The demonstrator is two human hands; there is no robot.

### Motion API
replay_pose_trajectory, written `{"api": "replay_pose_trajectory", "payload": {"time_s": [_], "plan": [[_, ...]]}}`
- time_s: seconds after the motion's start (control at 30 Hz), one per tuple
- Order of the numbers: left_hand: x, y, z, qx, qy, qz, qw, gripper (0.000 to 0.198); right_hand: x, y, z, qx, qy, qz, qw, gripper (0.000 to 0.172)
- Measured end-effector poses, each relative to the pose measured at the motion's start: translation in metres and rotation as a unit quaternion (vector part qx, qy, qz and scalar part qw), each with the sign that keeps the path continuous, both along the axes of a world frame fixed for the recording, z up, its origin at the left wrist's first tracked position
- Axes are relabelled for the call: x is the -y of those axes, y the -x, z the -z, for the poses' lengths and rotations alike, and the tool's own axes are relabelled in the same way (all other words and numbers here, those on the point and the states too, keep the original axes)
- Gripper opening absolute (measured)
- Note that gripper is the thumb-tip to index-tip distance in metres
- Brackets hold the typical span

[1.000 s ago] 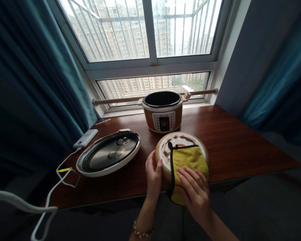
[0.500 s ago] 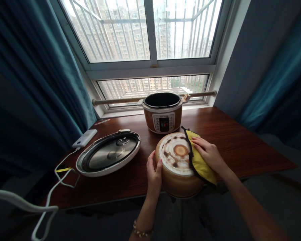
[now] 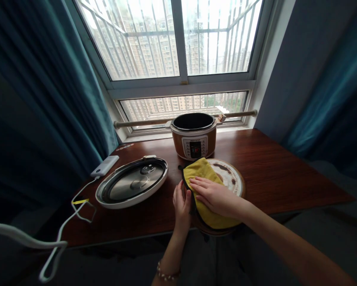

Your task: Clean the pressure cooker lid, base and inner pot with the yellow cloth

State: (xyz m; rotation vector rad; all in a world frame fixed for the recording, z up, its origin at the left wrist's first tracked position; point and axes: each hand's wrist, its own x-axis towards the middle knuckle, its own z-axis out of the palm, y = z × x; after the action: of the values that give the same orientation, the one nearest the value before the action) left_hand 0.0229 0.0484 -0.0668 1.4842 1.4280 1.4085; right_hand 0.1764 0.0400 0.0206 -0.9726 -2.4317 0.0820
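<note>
An inner pot [image 3: 234, 174] sits at the table's front edge with its whitish, brown-stained base facing up. My left hand [image 3: 182, 204] grips the pot's left side, thumb apart from the fingers. A yellow cloth [image 3: 203, 169] with black edging covers the left and near part of the base. My right hand [image 3: 211, 194] holds this cloth pressed against the pot, fingers together and almost flat on it. Part of the pot is hidden under the cloth and hand. Just behind stands a brown and white electric cooker [image 3: 193, 137], its top uncovered.
Left of the pot, a cooker lid [image 3: 133, 184] lies with its metal inside up. A white power bank [image 3: 105, 166] with a white cable [image 3: 60, 230] is at the table's left. A barred window [image 3: 181, 83] and blue curtains [image 3: 56, 87] border the brown table [image 3: 270, 174].
My right hand has swept the cloth leftward across the pot's base, uncovering its right part. My left hand keeps its grip on the pot's side.
</note>
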Motion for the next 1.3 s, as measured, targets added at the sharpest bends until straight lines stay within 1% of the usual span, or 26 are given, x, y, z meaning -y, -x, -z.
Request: {"api": "replay_pose_trajectory", "payload": {"time_s": [0.03,0.1,0.2,0.27,0.3,0.33,0.4,0.43,0.47,0.5,0.57,0.63,0.7,0.77,0.83,0.87,0.97,1.03,1.1,1.13,1.2,1.3], "plan": [[0.002,0.001,-0.003,-0.013,-0.008,-0.005,1.000,0.066,0.004,0.001,-0.002,-0.004,-0.003,0.006,1.000,0.039],[0.009,0.001,-0.016,-0.045,-0.046,-0.026,0.998,0.067,0.009,0.001,-0.006,-0.014,-0.007,0.027,1.000,0.037],[0.026,-0.008,-0.048,-0.136,-0.128,-0.047,0.981,0.056,0.016,-0.005,-0.009,-0.059,-0.032,0.074,0.995,0.034],[0.034,-0.021,-0.069,-0.214,-0.160,-0.021,0.963,0.048,0.022,-0.013,-0.004,-0.127,-0.064,0.123,0.982,0.035],[0.035,-0.029,-0.077,-0.250,-0.164,0.002,0.954,0.047,0.026,-0.018,0.001,-0.175,-0.083,0.165,0.967,0.037],[0.035,-0.037,-0.082,-0.279,-0.160,0.025,0.946,0.046,0.030,-0.022,0.008,-0.224,-0.101,0.217,0.945,0.038],[0.031,-0.054,-0.087,-0.323,-0.135,0.071,0.934,0.051,0.036,-0.032,0.027,-0.307,-0.117,0.330,0.885,0.042],[0.027,-0.061,-0.088,-0.341,-0.118,0.092,0.928,0.055,0.039,-0.036,0.037,-0.336,-0.110,0.376,0.857,0.043],[0.024,-0.067,-0.087,-0.357,-0.103,0.112,0.922,0.058,0.041,-0.039,0.047,-0.355,-0.092,0.406,0.837,0.045],[0.021,-0.072,-0.086,-0.372,-0.092,0.133,0.914,0.060,0.042,-0.042,0.057,-0.370,-0.069,0.420,0.826,0.046],[0.020,-0.076,-0.085,-0.394,-0.092,0.184,0.896,0.058,0.044,-0.045,0.071,-0.392,-0.027,0.413,0.821,0.048],[0.023,-0.074,-0.088,-0.402,-0.114,0.237,0.877,0.054,0.044,-0.046,0.079,-0.403,-0.009,0.396,0.825,0.048],[0.028,-0.068,-0.092,-0.402,-0.131,0.278,0.863,0.052,0.044,-0.047,0.081,-0.400,-0.012,0.391,0.829,0.048],[0.029,-0.059,-0.096,-0.401,-0.132,0.297,0.856,0.050,0.044,-0.048,0.079,-0.390,-0.017,0.396,0.831,0.048],[0.022,-0.048,-0.096,-0.393,-0.122,0.292,0.863,0.049,0.044,-0.049,0.077,-0.377,-0.018,0.400,0.835,0.047],[0.014,-0.042,-0.094,-0.385,-0.115,0.282,0.871,0.049,0.043,-0.050,0.077,-0.372,-0.019,0.401,0.837,0.047],[-0.021,-0.022,-0.084,-0.332,-0.093,0.230,0.910,0.048,0.042,-0.050,0.077,-0.366,-0.030,0.397,0.841,0.047],[-0.046,-0.011,-0.074,-0.260,-0.074,0.217,0.938,0.047,0.042,-0.049,0.077,-0.366,-0.040,0.395,0.842,0.047],[-0.062,-0.004,-0.064,-0.158,-0.052,0.220,0.961,0.045,0.042,-0.048,0.077,-0.366,-0.044,0.397,0.840,0.046],[-0.066,-0.001,-0.059,-0.104,-0.042,0.222,0.968,0.044,0.042,-0.047,0.077,-0.367,-0.046,0.399,0.839,0.046],[-0.064,0.001,-0.047,0.003,-0.020,0.213,0.977,0.045,0.042,-0.045,0.076,-0.371,-0.049,0.402,0.836,0.046],[-0.046,0.001,-0.024,0.138,0.013,0.170,0.976,0.050,0.042,-0.044,0.076,-0.380,-0.051,0.401,0.832,0.046]]}}
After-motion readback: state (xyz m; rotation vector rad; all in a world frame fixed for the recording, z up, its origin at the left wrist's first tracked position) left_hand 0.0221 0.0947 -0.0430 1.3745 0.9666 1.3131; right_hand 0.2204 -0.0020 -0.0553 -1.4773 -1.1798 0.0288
